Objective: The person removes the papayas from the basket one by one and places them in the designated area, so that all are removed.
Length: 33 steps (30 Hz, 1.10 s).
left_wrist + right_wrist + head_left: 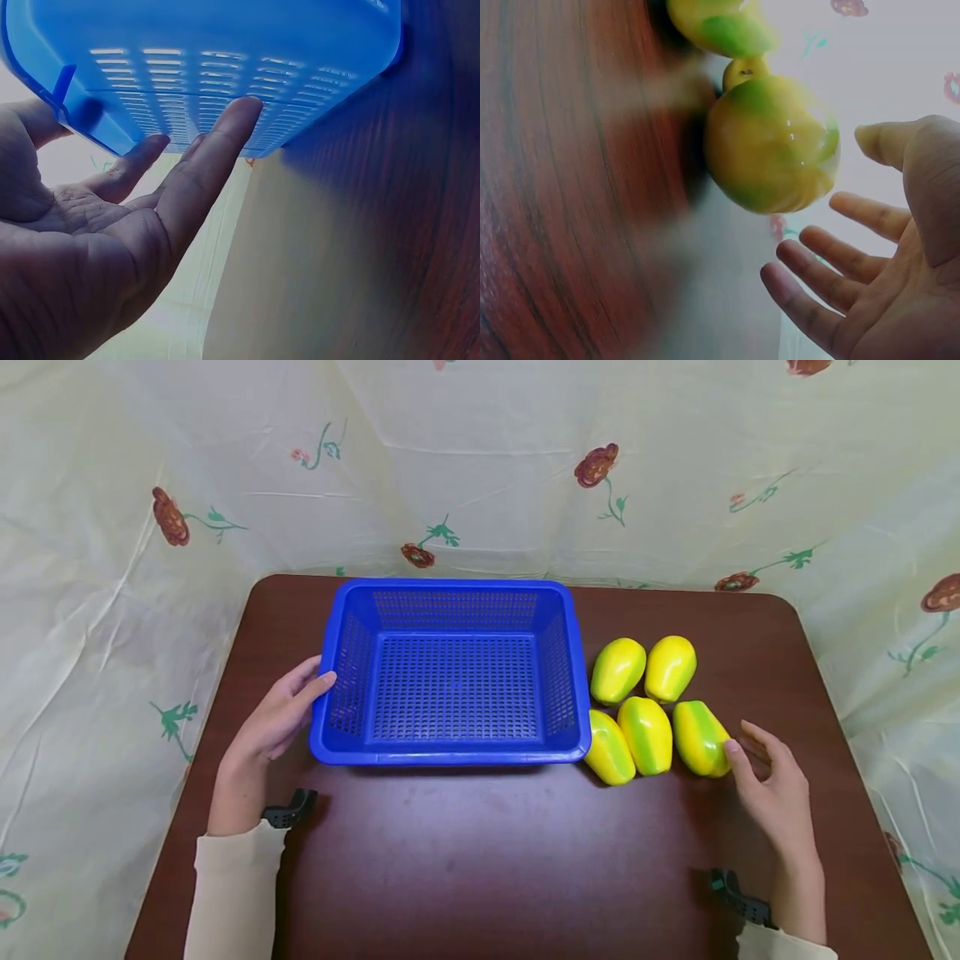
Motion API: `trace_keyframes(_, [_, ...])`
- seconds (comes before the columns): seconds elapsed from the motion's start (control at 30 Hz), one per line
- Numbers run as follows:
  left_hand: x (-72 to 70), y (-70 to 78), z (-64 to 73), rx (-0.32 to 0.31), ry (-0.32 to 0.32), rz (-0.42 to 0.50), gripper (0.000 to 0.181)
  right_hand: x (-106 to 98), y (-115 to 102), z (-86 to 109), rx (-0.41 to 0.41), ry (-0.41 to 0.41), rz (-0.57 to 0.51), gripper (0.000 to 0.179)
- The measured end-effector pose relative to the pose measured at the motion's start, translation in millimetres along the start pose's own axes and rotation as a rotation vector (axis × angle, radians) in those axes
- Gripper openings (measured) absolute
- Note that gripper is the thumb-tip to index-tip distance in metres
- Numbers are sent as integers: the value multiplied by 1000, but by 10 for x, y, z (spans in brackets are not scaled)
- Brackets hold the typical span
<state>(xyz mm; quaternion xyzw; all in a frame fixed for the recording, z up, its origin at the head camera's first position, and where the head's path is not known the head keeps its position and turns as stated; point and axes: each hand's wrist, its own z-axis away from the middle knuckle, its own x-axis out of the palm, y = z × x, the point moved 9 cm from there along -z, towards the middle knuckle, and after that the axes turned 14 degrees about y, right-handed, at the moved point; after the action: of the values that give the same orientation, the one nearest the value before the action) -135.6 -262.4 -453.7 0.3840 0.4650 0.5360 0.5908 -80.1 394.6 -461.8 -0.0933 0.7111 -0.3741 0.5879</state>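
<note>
A blue plastic basket [450, 756] with slotted walls stands on the brown table, nothing inside it. At its left end, my left hand [281, 714] holds the rim, thumb on top and the other fingers along the outer wall [202, 82]. Several glossy, oblong yellow-green fruits lie right of the basket; the lower left fruit [611, 747] is partly covered by the rim. My right hand [776, 785] is beside the rightmost fruit [699, 737], its thumb close to that fruit. In the right wrist view the fingers are spread, apart from the fruit [772, 146].
Two more fruits, an upper left one [618, 670] and an upper right one [671, 668], lie farther back, with a middle fruit [645, 735] in front. A flowered cloth [487, 468] hangs behind the brown table [480, 860] and along its sides.
</note>
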Motion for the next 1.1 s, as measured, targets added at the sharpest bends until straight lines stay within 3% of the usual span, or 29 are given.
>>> trace_keyframes(1.1, [-17, -25, -19, -3, 0, -14, 62, 40, 36, -31, 9, 31, -36, 59])
